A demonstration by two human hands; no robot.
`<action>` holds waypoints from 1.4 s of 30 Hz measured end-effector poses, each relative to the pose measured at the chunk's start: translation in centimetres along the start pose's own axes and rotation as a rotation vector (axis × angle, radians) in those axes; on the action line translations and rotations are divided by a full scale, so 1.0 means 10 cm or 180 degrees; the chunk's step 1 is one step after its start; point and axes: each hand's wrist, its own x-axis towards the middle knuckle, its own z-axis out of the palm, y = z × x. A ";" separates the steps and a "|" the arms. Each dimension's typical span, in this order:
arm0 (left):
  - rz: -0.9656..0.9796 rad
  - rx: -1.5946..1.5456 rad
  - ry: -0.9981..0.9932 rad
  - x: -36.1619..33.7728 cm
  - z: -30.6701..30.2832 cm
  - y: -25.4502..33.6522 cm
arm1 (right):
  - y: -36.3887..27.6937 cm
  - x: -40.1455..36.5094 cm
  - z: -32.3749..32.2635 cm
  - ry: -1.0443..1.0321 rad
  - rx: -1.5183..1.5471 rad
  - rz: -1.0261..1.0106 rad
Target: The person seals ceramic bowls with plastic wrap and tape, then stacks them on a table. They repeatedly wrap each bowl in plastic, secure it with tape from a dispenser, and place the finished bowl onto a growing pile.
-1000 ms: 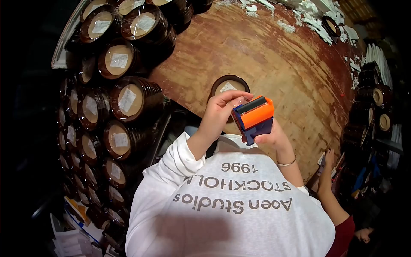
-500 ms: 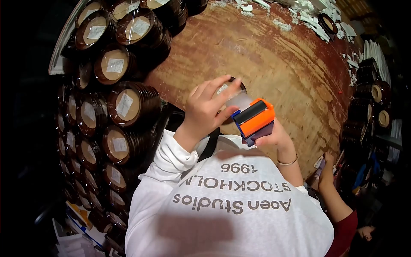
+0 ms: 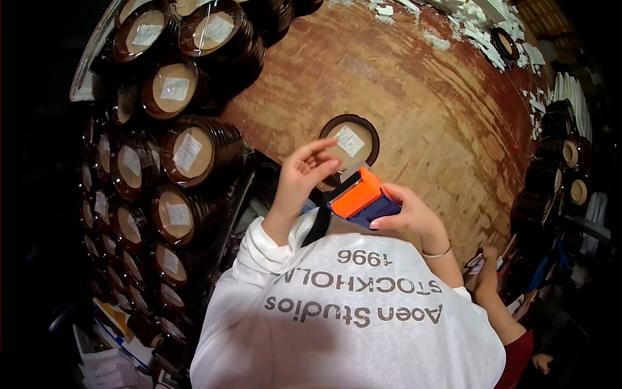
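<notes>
A blue and orange tape dispenser [image 3: 360,198] is gripped in my right hand [image 3: 414,211], close in front of the white shirt. My left hand [image 3: 303,174] is to its left, fingers curled towards the thumb. A strip of clear tape [image 3: 345,170] shows faintly between these fingertips and the dispenser; its exact ends are hard to make out. Just beyond lies a round brown-rimmed plate [image 3: 360,131] with a tan centre and a white printed label, on the wooden table. My left fingers partly overlap its near edge in view.
Stacks of wrapped brown plates [image 3: 194,152] crowd the left side. Broken white foam [image 3: 486,32] litters the far right of the wooden table [image 3: 440,110]. More stacked plates [image 3: 551,162] stand right. Another person's arm [image 3: 495,298] reaches in at the lower right.
The dispenser has come down and to the left, tilting. My left hand has drawn back towards the body, uncovering most of the labelled plate.
</notes>
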 end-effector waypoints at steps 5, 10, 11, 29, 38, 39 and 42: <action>-0.0111 0.0532 -0.0011 -0.03 -0.22 -0.11 | -0.01 0.12 0.01 -0.0202 -0.0681 0.0301; 0.0049 0.0855 0.0217 -0.01 -0.35 -0.20 | -0.09 0.28 0.06 -0.0321 -0.0860 0.0546; 0.0053 0.0904 0.0222 -0.01 -0.36 -0.18 | -0.12 0.32 0.06 -0.0330 -0.0804 0.0599; 0.0781 0.1041 0.1429 0.71 -1.20 -0.36 | -0.84 0.01 -0.47 0.0114 -0.1989 0.1897; 0.0763 0.1110 0.1682 1.25 -1.36 -1.07 | -0.92 0.09 -0.55 0.0548 -0.2038 0.2163; 0.0740 0.1066 0.1690 1.25 -1.37 -1.11 | -0.90 0.11 -0.56 0.0554 -0.2043 0.2168; 0.0602 0.0916 0.1691 1.30 -1.36 -1.20 | -0.84 0.15 -0.59 0.0419 -0.2131 0.2206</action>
